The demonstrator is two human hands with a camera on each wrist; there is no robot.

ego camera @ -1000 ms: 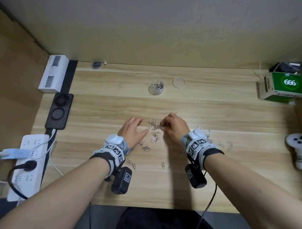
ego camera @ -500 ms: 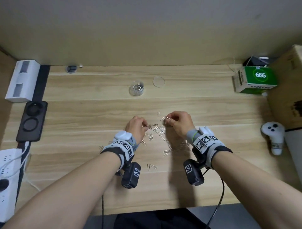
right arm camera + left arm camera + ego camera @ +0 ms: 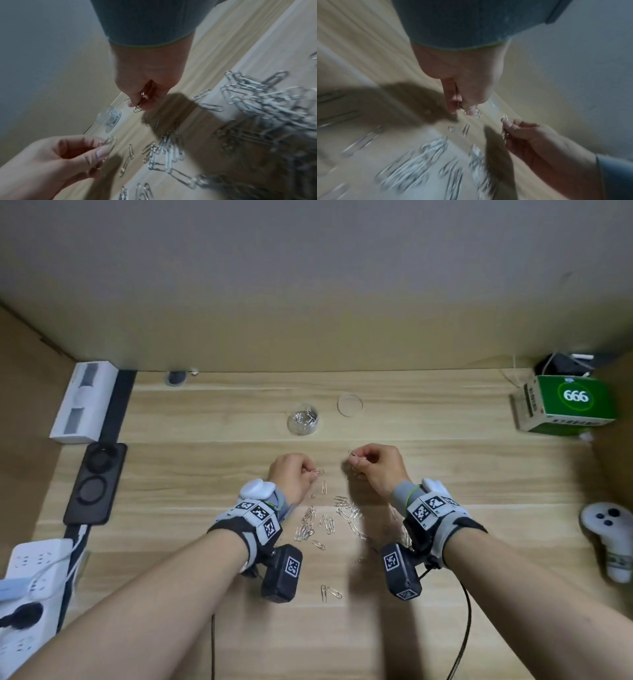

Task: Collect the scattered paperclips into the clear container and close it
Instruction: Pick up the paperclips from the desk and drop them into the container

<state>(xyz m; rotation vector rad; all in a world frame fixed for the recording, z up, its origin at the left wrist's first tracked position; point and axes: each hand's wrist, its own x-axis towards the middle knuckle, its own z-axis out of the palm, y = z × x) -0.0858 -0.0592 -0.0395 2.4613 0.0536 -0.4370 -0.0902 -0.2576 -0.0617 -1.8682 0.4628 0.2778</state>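
Several silver paperclips (image 3: 329, 520) lie scattered on the wooden desk (image 3: 445, 474) between my wrists. My left hand (image 3: 291, 472) is raised just above them, fingers curled, pinching paperclips (image 3: 475, 113). My right hand (image 3: 371, 465) is also lifted and grips a small bunch of paperclips (image 3: 139, 104). The clear container (image 3: 302, 418) stands farther back, open, with paperclips inside. Its round clear lid (image 3: 349, 405) lies flat to the right of it. In the right wrist view the container (image 3: 109, 119) shows beyond my fingers.
A green box (image 3: 570, 405) sits at the back right and a white controller (image 3: 608, 539) at the right edge. On the left are a black charging pad (image 3: 94, 484), a white box (image 3: 84, 402) and a white power strip (image 3: 30, 587) with cables.
Both hands have closed on paperclips and lifted off the pile; earlier the left hand lay flat on the desk. The head view has shifted.
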